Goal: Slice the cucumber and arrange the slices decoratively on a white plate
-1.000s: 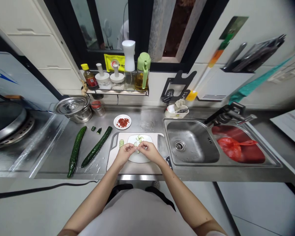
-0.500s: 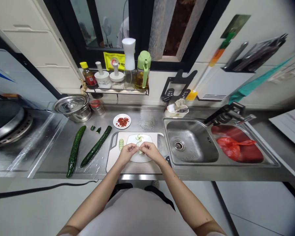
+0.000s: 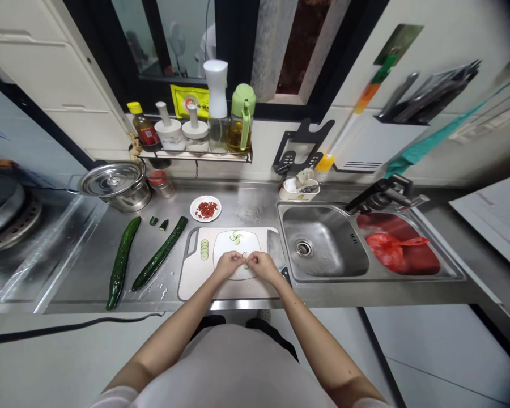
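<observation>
1. Two sets of fingertips meet over the near part of the plate. Your left hand [image 3: 228, 264] and right hand [image 3: 261, 265] are both curled, with thumbs and forefingers pinched on one pale slice [image 3: 245, 256]. The view is too small to tell which hand bears more of it.
2. The slice sits low over the plate [image 3: 223, 245], between your two hands. Whether it already touches the plate cannot be told.
3. The plate lies on the board [image 3: 193, 280]. A few far slices [image 3: 236, 235] rest near its back rim, well apart from your fingers. A short row [image 3: 204, 249] of cut rounds lies on the board just left of the plate.
4. The knife [image 3: 273, 245] lies along the board's right edge, near your right wrist and untouched.
5. Farther out, two whole cucumbers [image 3: 121, 262] lie on the counter left of the board, with two cut ends [image 3: 153, 221] beyond them. A dish [image 3: 205, 208] of red bits stands behind the board, and the sink [image 3: 323, 243] is to the right.
6. By the look of it, you are laying rounds onto the plate, and it is early work: few are placed and the row waits.
7. The next move calls for a soft let-go, so the slice lies flat and nudges nothing. Any reach to the row should stay to the left, clear of the knife.
</observation>
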A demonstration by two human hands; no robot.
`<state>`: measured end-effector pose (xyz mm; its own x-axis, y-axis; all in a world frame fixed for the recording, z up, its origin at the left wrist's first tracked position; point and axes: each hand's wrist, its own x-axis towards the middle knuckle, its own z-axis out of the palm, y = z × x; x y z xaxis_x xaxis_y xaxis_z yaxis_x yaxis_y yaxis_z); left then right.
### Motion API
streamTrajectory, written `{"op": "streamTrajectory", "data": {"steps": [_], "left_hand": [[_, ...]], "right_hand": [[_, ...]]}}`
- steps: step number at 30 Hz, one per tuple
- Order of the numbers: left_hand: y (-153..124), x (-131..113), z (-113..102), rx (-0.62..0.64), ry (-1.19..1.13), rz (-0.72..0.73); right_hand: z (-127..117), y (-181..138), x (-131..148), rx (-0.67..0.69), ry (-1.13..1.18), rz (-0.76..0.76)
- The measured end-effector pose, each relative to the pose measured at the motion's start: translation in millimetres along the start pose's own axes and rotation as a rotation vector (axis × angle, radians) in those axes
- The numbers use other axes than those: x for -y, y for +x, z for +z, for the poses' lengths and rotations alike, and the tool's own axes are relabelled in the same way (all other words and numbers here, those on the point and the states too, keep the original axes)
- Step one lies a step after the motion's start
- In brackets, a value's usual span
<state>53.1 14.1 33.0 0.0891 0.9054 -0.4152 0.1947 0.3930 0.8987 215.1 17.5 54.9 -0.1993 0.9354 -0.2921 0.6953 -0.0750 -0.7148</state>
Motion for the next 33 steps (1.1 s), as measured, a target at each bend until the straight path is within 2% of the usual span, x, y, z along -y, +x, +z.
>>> {"op": "streamTrajectory", "data": {"steps": [4,8,12,17,22,27,33], "left_hand": [[19,1,10,-0.009,0.253,-0.039],[29,-8,16,-0.014,0.447,-0.015],[33,-19,21,-0.005,0.591,0.037],[35,-26,29,-0.022,0.746,0.023],[31,-26,29,-0.054,0.830,0.039],[24,-28,24,-0.021,0.801,0.107],[27,-28,26,-0.018,0.822,0.105]], "right_hand": [[-4,5,-4,-0.012,-0.219,0.051],[-7,11,-6,-0.023,-0.392,0.085],[-9,14,-5,-0.004,-0.492,0.099],[-8,15,-3,-0.003,-0.569,0.108],[-5,9,-6,-0.077,-0.545,0.148],[0,-2,-13,-0.193,-0.425,0.296],[4,-2,-14,-0.203,-0.386,0.396]]}}
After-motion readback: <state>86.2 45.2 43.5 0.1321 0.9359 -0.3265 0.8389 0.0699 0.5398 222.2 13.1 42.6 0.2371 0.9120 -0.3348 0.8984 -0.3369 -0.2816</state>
